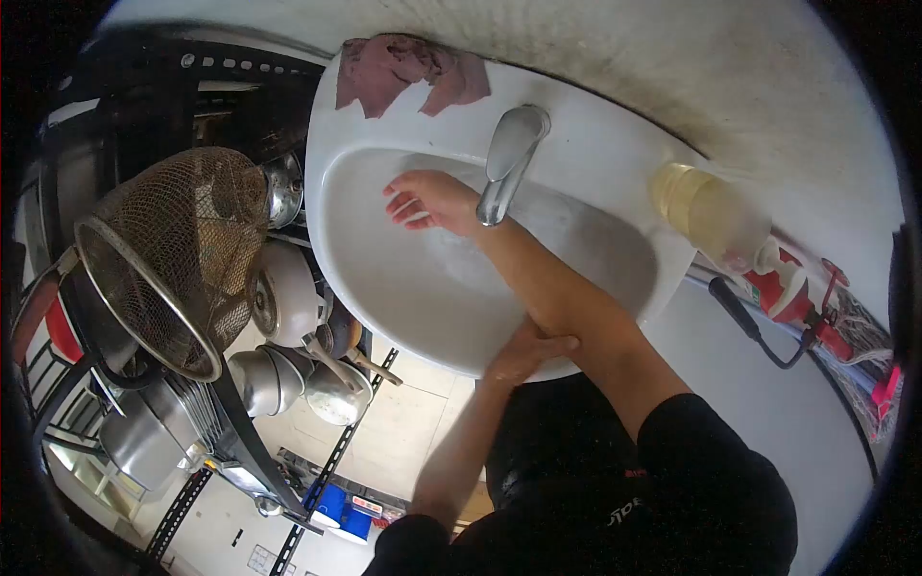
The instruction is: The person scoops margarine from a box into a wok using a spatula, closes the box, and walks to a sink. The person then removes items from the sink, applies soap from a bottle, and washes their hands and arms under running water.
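Note:
Over the basin of the white sink (pixel 360 278), my right hand (pixel 432 202) is held out with its fingers loosely bent and apart, holding nothing. The chrome faucet (pixel 514 158) hangs above that wrist, its spout overlapping it in view. No water stream can be made out. Near the sink's front edge, my left hand (pixel 528 353) is wrapped round the underside of my right forearm, close to the elbow, with the thumb showing on top. A crumpled mauve cloth (pixel 408 72) lies on the sink's back left rim. At the back right rim stands a bottle of yellowish liquid (pixel 696 202).
At the left, a black rack holds a large wire-mesh strainer (pixel 182 250), with pots (pixel 288 293) and metal bowls (pixel 264 379) beside it. A wall borders the sink's back. To the right are a black-handled tool with a cord (pixel 735 307) and red-and-white items (pixel 783 288).

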